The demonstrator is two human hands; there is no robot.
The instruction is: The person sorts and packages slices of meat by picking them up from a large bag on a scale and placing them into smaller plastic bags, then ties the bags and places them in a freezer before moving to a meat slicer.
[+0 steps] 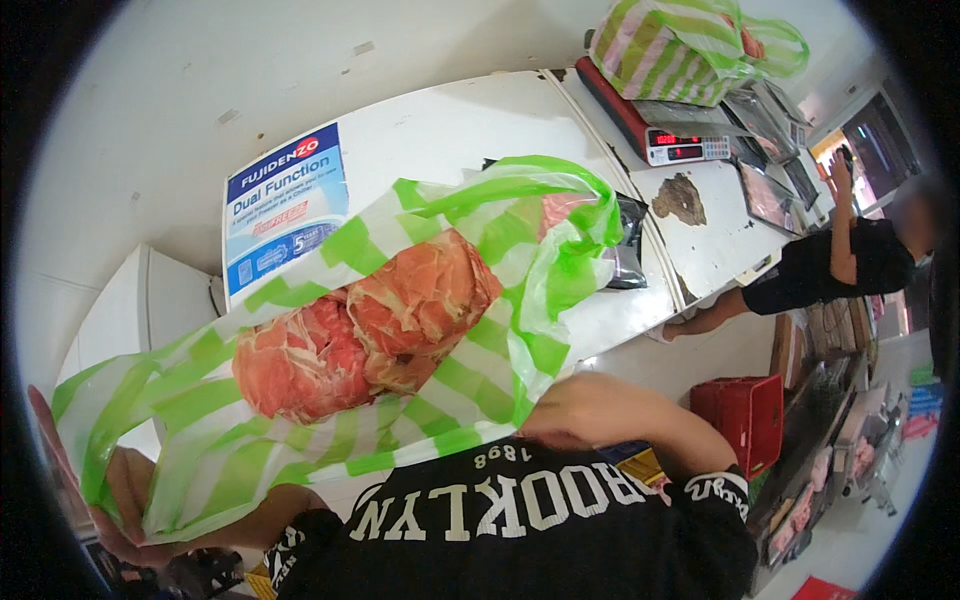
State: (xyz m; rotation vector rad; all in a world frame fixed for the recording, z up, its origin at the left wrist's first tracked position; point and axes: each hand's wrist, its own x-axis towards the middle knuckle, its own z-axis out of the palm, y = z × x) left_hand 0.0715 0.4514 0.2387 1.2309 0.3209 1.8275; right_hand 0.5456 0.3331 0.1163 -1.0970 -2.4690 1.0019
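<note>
A green-and-white striped plastic bag is stretched wide in front of me, its mouth open. Inside it lie two lumps of thin-sliced raw meat, pressed side by side. At the lower left, my left hand holds the bag's handle end, with some fingers seen through the handle loop. My right hand grips the bag's near right edge close to my chest; its fingertips are hidden. Behind the bag's right handle, a dark-edged pack of pink meat rests on the white chest freezer lid.
A red digital scale bears another striped bag. Beside it lie packed meat trays. A freezer sticker is at left. One person stands at right, an arm raised. A red crate and a meat-laden counter are lower right.
</note>
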